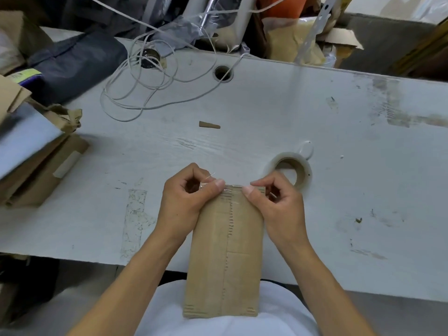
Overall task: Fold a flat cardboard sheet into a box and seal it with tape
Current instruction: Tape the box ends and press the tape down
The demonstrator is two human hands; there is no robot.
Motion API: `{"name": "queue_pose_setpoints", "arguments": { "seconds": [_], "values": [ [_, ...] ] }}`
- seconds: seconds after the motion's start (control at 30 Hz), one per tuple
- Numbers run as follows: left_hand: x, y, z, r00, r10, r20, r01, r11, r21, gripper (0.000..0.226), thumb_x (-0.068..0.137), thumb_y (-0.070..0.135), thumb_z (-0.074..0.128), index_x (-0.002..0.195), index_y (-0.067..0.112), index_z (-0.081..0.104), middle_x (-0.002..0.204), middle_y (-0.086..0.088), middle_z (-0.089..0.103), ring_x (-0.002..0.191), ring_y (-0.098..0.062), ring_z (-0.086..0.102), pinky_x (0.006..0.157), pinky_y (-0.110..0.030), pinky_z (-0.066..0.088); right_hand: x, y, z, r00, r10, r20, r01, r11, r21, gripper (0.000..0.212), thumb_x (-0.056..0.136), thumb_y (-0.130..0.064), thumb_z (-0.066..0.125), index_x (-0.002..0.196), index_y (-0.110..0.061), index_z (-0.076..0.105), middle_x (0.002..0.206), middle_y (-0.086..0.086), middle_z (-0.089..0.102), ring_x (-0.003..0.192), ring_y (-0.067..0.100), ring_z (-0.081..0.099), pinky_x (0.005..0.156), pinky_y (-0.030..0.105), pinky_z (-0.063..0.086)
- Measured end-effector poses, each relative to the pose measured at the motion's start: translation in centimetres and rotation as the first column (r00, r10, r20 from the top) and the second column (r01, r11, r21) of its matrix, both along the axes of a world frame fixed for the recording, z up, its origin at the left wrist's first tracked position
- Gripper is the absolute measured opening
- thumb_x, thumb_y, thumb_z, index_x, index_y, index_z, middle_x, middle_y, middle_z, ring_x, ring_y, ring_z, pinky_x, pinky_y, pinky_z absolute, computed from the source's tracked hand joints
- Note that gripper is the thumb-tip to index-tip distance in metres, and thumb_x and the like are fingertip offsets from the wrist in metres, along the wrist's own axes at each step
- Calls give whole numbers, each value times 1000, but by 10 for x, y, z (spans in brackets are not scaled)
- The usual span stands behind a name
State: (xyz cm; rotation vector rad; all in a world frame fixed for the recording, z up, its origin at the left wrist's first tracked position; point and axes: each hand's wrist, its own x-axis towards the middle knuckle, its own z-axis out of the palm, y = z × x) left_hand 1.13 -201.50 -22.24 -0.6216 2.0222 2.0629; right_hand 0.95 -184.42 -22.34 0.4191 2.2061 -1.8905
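Note:
A long, narrow brown cardboard box [223, 258] leans from my lap up onto the front edge of the white table [266, 112], its seam running lengthwise. My left hand [184, 197] grips its far left corner and my right hand [276, 200] grips its far right corner. Both thumbs press on a strip of clear tape [234, 189] laid across the far end of the box. A roll of clear tape [291, 169] lies flat on the table just beyond my right hand.
A small cardboard scrap [209, 125] lies mid-table. White cable [155, 88] loops at the back left, near a round hole [223, 73]. Stacked cardboard sheets [36, 170] and a dark bag [77, 61] crowd the left side. Old tape marks [134, 214] stain the tabletop.

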Motion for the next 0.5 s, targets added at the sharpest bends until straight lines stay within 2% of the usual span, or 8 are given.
{"name": "queue_pose_setpoints", "arguments": {
  "seconds": [0.07,0.17,0.27,0.33,0.4,0.5],
  "values": [
    [-5,4,1,996,68,50,-68,998,9,30,81,13,77,63,5,54,73,-9,58,71,-16,55,69,-29,48,-3,-4,-2,999,-45,-5,45,997,-65,21,76,-18,75,68,-7,59,65,6,53,63,13,44,60,25,39],
    [-12,9,5,982,128,137,-133,990,34,36,85,9,72,63,-1,45,71,-12,50,67,-19,47,66,-29,45,-9,-9,-5,992,-117,35,121,984,-127,35,80,-16,70,60,0,45,58,8,39,59,21,34,58,32,33],
    [-15,10,7,962,125,243,-152,984,97,36,84,8,71,61,5,44,66,-9,45,60,-16,45,58,-25,43,-15,-12,-2,983,-137,121,157,972,-172,39,80,-13,69,57,-8,37,59,9,30,58,21,28,57,34,28],
    [-16,11,8,939,145,313,-197,970,143,36,83,5,70,59,13,44,62,0,51,55,-12,49,52,-24,44,-17,-13,1,968,-148,205,188,963,-194,39,80,-10,69,58,-11,37,61,8,29,58,17,28,57,33,28],
    [-19,11,11,908,185,377,-270,945,187,30,80,0,69,67,16,48,69,3,60,57,-11,57,52,-25,48,-17,-15,3,940,-169,295,237,948,-213,35,80,-6,69,60,-13,39,62,6,32,59,14,31,57,32,30],
    [-24,14,13,898,242,366,-307,943,129,26,78,-8,63,78,17,57,84,2,70,72,-13,66,67,-29,53,-18,-19,4,899,-206,387,295,937,-187,24,74,-9,67,69,-16,44,71,7,40,63,17,36,61,36,32]
  ]
}}
